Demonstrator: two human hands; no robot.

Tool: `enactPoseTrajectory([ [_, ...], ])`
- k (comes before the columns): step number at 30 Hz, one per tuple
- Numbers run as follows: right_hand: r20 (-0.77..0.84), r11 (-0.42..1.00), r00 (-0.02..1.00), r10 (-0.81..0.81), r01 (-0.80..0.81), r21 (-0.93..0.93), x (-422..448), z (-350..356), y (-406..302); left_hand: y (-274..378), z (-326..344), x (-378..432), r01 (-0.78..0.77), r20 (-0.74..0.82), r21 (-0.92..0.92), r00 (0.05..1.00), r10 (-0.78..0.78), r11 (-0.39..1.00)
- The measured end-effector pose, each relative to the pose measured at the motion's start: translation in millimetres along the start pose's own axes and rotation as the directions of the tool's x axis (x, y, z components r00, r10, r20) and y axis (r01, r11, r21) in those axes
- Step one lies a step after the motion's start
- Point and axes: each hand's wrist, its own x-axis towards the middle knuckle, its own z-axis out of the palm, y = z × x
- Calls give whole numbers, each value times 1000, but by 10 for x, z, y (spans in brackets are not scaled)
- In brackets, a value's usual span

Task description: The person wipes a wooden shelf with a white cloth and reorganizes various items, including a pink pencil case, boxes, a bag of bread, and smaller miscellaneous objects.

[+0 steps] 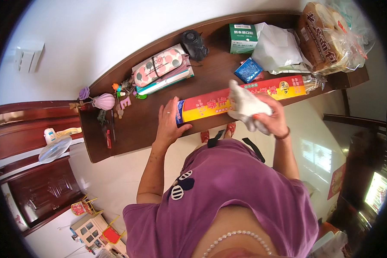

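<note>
A long red and yellow printed box (209, 104) lies along the front edge of a dark wooden table (138, 129). My left hand (170, 121) rests at the box's blue left end, fingers along the end and thumb stretched over the table's front edge. In my right hand (272, 116) is a bunched white cloth (246, 104), held over the middle of the box and covering part of its print. From the box's right end a clear plastic wrapper with thin sticks (312, 83) protrudes. Behind the box lie blue sachets (249, 70).
At the back stand a green and white box (243, 38), a white plastic bag (277, 48) and bagged bread (322, 38). A dotted pouch (158, 69) lies beside a black plastic roll (194, 45). Small trinkets (125, 103) and a red pen (108, 138) are on the left.
</note>
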Motion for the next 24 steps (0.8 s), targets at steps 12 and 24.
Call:
enactPoseTrajectory([
  [12, 187, 326, 968, -168, 233, -916, 60, 1965, 321, -521, -75, -577, -6, -77, -159, 997, -7, 987],
  [24, -137, 226, 973, -187, -93, -970, -27, 1270, 280, -1188, -654, -1005, 60, -8, -93, 998, -62, 994],
])
